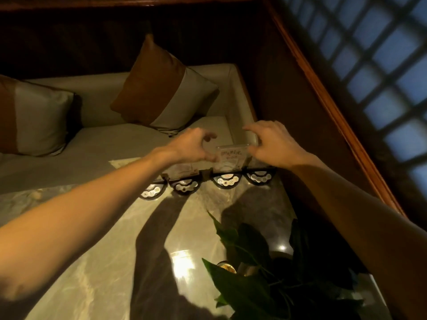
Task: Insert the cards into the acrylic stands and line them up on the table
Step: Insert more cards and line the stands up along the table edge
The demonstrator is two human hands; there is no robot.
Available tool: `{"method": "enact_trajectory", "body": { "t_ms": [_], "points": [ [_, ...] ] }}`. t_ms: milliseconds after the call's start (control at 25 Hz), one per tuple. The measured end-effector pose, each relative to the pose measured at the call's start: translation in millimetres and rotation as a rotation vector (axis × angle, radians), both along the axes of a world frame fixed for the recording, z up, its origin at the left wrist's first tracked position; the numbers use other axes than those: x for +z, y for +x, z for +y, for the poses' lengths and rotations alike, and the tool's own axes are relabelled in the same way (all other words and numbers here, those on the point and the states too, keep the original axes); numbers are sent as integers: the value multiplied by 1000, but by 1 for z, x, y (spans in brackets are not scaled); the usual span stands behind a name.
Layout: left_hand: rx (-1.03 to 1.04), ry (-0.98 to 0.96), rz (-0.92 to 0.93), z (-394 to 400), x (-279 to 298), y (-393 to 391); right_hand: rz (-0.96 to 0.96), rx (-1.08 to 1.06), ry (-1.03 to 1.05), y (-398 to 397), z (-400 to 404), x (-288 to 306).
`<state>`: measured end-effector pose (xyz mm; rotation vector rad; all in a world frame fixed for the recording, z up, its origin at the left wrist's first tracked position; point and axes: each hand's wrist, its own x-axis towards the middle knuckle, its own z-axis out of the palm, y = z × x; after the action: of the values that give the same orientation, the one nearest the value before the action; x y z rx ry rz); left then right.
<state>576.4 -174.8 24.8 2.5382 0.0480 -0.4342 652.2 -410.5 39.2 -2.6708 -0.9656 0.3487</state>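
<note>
A clear acrylic stand (232, 155) with a printed card inside stands upright near the far edge of the marble table (111, 227). My left hand (191, 146) touches its left edge with thumb and fingers curled. My right hand (275, 144) pinches its right edge, fingers spread above it. Left of it, behind my left hand, a second acrylic stand (182, 169) holds a card and is partly hidden. In front of the stands runs a row of several dark half-round bases (227, 181) with pale buttons on them.
A leafy potted plant (258, 273) stands at the near right of the table. Beyond the table is a pale sofa (115, 139) with two brown-and-grey cushions (166, 88). A wooden wall and latticed window (381, 65) close off the right side.
</note>
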Motion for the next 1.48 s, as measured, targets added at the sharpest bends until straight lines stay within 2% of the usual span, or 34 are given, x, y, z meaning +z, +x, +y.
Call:
{"method": "enact_trajectory", "body": {
  "t_ms": [120, 240, 560, 1480],
  "points": [
    [-19, 202, 150, 38, -2, -24, 26, 60, -105, -12, 35, -5],
    [51, 269, 78, 48, -14, -38, 60, 66, -195, -18, 50, -14],
    [10, 241, -48, 33, -19, -38, 104, 20, -157, -21, 50, -21],
    [79, 129, -12, 33, -21, -30, 88, -29, -161, -27, 53, -25]
  ]
}}
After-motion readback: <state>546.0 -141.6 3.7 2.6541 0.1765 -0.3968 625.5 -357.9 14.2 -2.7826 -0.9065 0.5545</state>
